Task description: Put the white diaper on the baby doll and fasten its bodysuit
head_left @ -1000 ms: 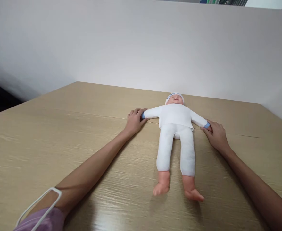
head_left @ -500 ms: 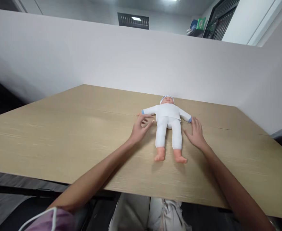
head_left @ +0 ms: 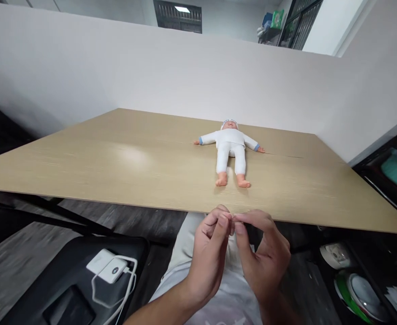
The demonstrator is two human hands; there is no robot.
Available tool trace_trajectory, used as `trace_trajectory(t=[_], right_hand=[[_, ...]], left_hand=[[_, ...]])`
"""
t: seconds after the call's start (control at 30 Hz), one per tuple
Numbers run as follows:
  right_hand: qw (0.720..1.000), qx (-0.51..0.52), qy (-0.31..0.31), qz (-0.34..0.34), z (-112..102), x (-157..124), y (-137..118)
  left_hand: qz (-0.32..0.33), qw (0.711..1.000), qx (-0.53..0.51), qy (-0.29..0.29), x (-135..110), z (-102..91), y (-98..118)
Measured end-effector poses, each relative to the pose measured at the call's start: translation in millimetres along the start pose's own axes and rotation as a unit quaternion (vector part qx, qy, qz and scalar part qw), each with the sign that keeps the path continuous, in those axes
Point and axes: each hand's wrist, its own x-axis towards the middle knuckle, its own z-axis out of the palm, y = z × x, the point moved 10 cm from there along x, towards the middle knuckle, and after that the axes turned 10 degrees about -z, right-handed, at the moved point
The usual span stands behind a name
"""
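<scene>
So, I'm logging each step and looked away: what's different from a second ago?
The left hand and right hand let go of the doll and drew back toward the person's body, coming together in front of it. The doll stayed on its back on the table, arms spread.

L hand (head_left: pixel 210 255) & R hand (head_left: pixel 266 255) sit side by side over the lap (head_left: pixel 185 246), at the near edge of the table (head_left: pixel 83 155), w/ the doll (head_left: pixel 230 137) ahead of them on the tabletop, on its back, feet twd the hands, head twd the partition (head_left: pixel 185 81) behind it. Left of L hand & lower, a chair seat (head_left: pixel 66 253) bears a charger (head_left: pixel 108 266) w/ its cable (head_left: pixel 130 282) on the side nearer the hand, plus a flat slab (head_left: pixel 69 308) (phone, prob.); right of R hand, below table level, is a round container (head_left: pixel 364 295).
</scene>
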Motion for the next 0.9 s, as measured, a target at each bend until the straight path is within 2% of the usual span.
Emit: trace_trajectory(t=[0.23, 0.43, 0.9], right_hand=[[1.000, -0.007, 0.008, 0.024, -10, 5, -12], [0.999, 0.016, -0.014, 0.038, -10, 2, -14], [0.999, 0.003, -0.016, 0.028, -14, 3, -18]], left_hand=[[0.060, 0.996, 0.062, -0.026, -19, 8.1, 1], [0.135, 0.986, 0.096, -0.030, -26, 9.9, 13], [0.174, 0.974, 0.140, -0.027, -32, 11.8, 21]])
